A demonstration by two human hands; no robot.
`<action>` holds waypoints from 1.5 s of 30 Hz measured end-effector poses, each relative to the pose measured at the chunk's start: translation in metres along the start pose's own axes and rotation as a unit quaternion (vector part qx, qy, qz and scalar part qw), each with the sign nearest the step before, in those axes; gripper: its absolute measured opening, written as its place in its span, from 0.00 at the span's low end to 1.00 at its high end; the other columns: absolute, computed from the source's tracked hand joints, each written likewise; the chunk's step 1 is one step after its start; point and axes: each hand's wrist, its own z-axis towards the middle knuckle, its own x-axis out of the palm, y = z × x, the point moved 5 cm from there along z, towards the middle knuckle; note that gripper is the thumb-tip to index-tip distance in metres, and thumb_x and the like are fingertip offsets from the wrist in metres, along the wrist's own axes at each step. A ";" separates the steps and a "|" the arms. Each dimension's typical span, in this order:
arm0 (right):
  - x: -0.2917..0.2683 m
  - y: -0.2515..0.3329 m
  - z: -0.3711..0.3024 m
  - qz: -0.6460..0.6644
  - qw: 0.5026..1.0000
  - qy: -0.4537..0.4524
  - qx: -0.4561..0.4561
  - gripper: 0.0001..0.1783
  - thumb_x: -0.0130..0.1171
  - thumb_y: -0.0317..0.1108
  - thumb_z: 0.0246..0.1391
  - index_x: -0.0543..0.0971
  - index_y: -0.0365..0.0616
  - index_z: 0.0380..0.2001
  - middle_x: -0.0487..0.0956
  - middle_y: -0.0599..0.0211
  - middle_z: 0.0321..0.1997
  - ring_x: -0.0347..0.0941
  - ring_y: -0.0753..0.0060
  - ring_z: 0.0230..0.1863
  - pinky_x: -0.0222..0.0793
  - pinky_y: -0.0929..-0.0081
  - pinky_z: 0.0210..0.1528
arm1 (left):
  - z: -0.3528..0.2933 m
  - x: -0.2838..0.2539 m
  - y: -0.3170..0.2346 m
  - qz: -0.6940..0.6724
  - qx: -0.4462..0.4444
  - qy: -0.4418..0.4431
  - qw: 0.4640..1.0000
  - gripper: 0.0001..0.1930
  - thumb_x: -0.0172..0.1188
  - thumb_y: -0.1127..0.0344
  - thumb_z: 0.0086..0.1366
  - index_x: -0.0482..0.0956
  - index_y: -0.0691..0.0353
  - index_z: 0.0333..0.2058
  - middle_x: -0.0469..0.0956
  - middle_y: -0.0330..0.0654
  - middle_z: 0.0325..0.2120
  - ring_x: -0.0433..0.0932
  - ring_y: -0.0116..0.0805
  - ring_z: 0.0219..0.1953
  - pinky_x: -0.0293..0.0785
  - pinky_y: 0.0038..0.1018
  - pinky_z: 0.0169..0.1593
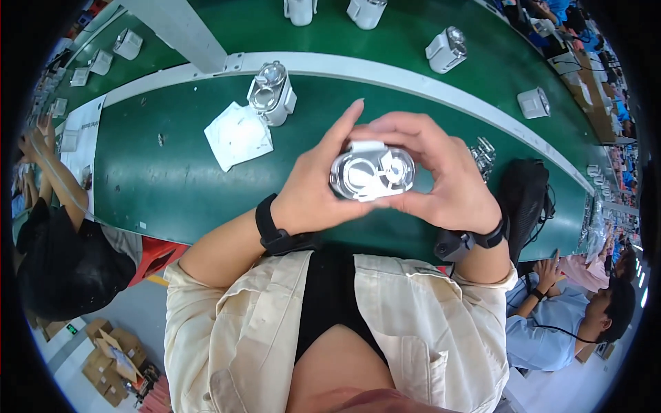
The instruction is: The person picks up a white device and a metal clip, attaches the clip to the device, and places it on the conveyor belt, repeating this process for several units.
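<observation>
Between my two hands, over the near half of the green bench, is a white plastic housing with two round, shiny silver recesses (361,175) facing up. My left hand (313,182) grips its left side, thumb and fingers pressed to the wall. Around the right side curl the fingers and thumb of my right hand (444,168). A similar white housing (281,103) stands beyond my left hand, tilted slightly, its two silver rounds showing. Beside it a crumpled white sheet or bag (237,135) lies on the bench.
Small metal parts (484,157) lie right of my right hand, next to a black bag (525,199). Past a white rail (358,67), more white housings (446,49) stand on a green surface. A person in black (72,255) is at left; one in light blue (551,330) at right.
</observation>
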 end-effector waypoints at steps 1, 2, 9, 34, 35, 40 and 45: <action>-0.001 0.001 -0.002 -0.047 0.998 -0.027 -0.023 0.39 0.71 0.19 0.37 0.67 0.38 0.56 0.76 0.58 0.54 0.74 0.69 0.51 0.69 0.74 0.54 | 0.001 -0.004 0.001 0.092 0.014 -0.025 0.995 0.50 0.75 0.65 0.43 0.56 0.68 0.63 0.74 0.52 0.47 0.75 0.47 0.48 0.71 0.33 0.52; -0.001 0.002 -0.005 -0.044 0.998 -0.028 -0.020 0.39 0.71 0.19 0.37 0.67 0.38 0.56 0.76 0.58 0.54 0.74 0.69 0.51 0.69 0.74 0.54 | 0.002 -0.007 0.001 0.182 0.028 -0.050 0.982 0.48 0.75 0.67 0.43 0.59 0.68 0.62 0.75 0.52 0.45 0.76 0.48 0.46 0.73 0.33 0.51; -0.008 -0.025 -0.023 -0.118 0.968 -0.216 0.050 0.15 0.70 0.24 0.45 0.78 0.37 0.37 0.78 0.67 0.34 0.72 0.81 0.31 0.67 0.85 0.34 | 0.014 -0.003 0.016 0.419 0.181 -0.111 0.883 0.38 0.71 0.71 0.45 0.67 0.70 0.57 0.76 0.53 0.42 0.77 0.50 0.42 0.75 0.37 0.46; -0.006 -0.046 -0.018 -0.114 0.951 -0.283 -0.041 0.05 0.68 0.22 0.45 0.84 0.38 0.29 0.79 0.63 0.23 0.73 0.76 0.21 0.64 0.82 0.21 | 0.010 -0.002 0.031 0.368 0.124 -0.102 0.916 0.46 0.77 0.67 0.44 0.61 0.66 0.61 0.78 0.52 0.43 0.80 0.43 0.41 0.77 0.31 0.43; -0.006 -0.045 -0.018 -0.123 0.955 -0.266 -0.043 0.06 0.67 0.21 0.46 0.83 0.37 0.31 0.79 0.62 0.24 0.72 0.75 0.22 0.64 0.81 0.23 | 0.009 -0.002 0.031 0.368 0.125 -0.103 0.916 0.46 0.77 0.67 0.44 0.61 0.66 0.61 0.78 0.52 0.43 0.80 0.43 0.41 0.77 0.31 0.43; -0.002 -0.029 -0.018 -0.225 0.944 -0.217 -0.102 0.10 0.65 0.19 0.45 0.82 0.32 0.34 0.78 0.59 0.26 0.71 0.70 0.22 0.65 0.78 0.24 | 0.007 -0.002 0.030 0.380 0.126 -0.105 0.910 0.45 0.77 0.67 0.45 0.62 0.67 0.60 0.77 0.53 0.44 0.80 0.43 0.41 0.77 0.31 0.43; 0.008 -0.024 -0.022 -0.317 0.915 -0.200 -0.149 0.15 0.65 0.20 0.43 0.81 0.29 0.38 0.76 0.57 0.25 0.70 0.64 0.20 0.66 0.74 0.23 | 0.007 -0.001 0.026 0.375 0.163 -0.117 0.905 0.36 0.73 0.66 0.48 0.67 0.73 0.55 0.76 0.54 0.40 0.78 0.50 0.39 0.77 0.36 0.41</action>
